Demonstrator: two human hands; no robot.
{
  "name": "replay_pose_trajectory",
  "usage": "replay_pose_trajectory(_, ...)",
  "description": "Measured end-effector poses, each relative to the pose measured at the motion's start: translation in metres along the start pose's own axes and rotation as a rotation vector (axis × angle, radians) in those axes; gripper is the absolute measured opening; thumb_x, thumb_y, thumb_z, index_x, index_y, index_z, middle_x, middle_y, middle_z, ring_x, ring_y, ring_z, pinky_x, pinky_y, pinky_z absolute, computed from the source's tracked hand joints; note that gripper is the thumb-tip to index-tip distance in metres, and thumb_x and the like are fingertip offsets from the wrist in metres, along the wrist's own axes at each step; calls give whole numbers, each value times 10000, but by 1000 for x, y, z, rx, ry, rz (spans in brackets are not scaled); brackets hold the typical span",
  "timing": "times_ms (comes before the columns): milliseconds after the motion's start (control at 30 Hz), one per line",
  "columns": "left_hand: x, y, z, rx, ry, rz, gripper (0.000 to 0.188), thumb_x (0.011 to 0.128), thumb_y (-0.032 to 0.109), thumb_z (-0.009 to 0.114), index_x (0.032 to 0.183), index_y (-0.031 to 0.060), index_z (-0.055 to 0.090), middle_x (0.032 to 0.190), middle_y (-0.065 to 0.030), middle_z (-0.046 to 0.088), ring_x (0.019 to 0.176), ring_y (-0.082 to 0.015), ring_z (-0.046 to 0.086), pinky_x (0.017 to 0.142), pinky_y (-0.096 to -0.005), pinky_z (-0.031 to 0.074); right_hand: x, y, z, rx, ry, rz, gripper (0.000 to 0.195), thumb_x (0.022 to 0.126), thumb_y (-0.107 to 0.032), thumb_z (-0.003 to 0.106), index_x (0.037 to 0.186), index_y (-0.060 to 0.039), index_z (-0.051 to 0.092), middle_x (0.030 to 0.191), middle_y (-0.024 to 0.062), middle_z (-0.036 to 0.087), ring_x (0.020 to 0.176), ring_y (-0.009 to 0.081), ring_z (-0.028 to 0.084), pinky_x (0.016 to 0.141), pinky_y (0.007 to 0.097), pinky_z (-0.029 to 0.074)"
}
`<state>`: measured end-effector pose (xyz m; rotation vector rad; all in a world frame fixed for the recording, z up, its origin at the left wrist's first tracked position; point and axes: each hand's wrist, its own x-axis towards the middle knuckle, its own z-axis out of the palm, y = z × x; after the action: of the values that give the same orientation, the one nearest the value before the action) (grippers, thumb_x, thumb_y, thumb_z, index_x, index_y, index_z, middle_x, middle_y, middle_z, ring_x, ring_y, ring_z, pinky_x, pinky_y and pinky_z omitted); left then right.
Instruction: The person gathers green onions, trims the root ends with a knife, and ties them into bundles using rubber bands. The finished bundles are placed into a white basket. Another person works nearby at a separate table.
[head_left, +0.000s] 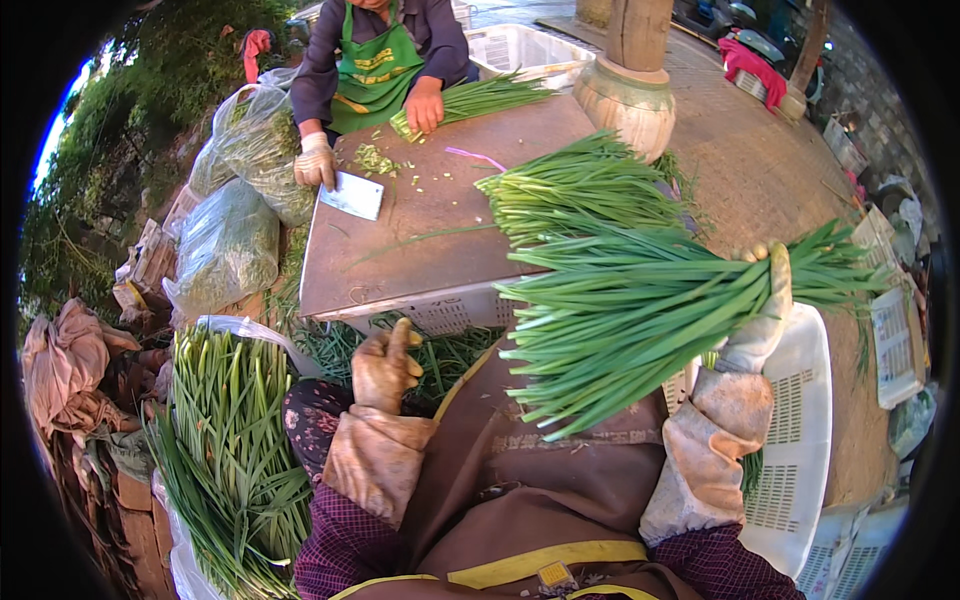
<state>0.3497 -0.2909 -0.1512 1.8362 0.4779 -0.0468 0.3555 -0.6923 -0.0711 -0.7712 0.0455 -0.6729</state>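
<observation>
My right hand (776, 281), in a soiled glove, grips a large bunch of garlic chives (622, 300) near its leafy end. The pale cut ends fan out to the left, above my brown apron (540, 480). My left hand (386, 367), gloved and stained, is raised before the near edge of the table with one finger extended and nothing visible in it. Another pile of chives (577, 180) lies on the brown tabletop (442, 202), just beyond the held bunch. Upright chives (232, 412) fill a plastic-lined container to my left.
Across the table a person in a green apron (379, 71) holds down chives (480, 101), one gloved hand at a cleaver (352, 195). Stuffed plastic bags (225, 247) stand left. A white crate (795, 420) is at my right; a wooden post (637, 37) rises behind.
</observation>
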Motion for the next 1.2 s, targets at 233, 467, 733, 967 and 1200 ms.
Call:
replay_pose_trajectory(233,70,15,40,620,33,560,395,890,302,641,1193,50,656,1296,-191,609,1219,-380,552,1015,-420,448,1,0,-5,-107,-17,-58,208,969,-269,629,1029,-83,558,902,16,548,806,142,519,724,289,476)
replay_pose_trajectory(467,155,13,83,946,-119,776,501,982,348,479,1440,145,460,1471,-151,471,1395,-363,382,1133,-523,307,3,3,-4,-161,-49,-71,203,988,-277,597,992,-96,506,866,-2,502,781,128,472,747,308,444)
replay_pose_trajectory(733,204,-53,-29,1040,-142,812,336,967,315,560,1288,218,587,1300,-96,604,1100,-295,638,912,-425,520,0,13,20,-236,47,-94,197,1003,-279,570,960,-100,499,842,-9,494,736,109,478,771,335,476)
replay_pose_trajectory(967,192,-44,-173,1227,49,402,410,960,257,582,1315,54,563,1250,-143,641,1037,-271,667,834,-399,570,-1,10,27,-203,20,-133,192,986,-252,605,1005,-77,527,887,14,518,788,131,499,716,272,461)
replay_pose_trajectory(1200,124,-38,-58,1144,-201,542,387,898,217,564,1268,110,600,954,-170,699,952,-370,669,840,-458,540,-19,-13,85,-95,-17,-203,179,949,-158,656,1063,-41,581,902,60,600,822,177,590,760,337,540)
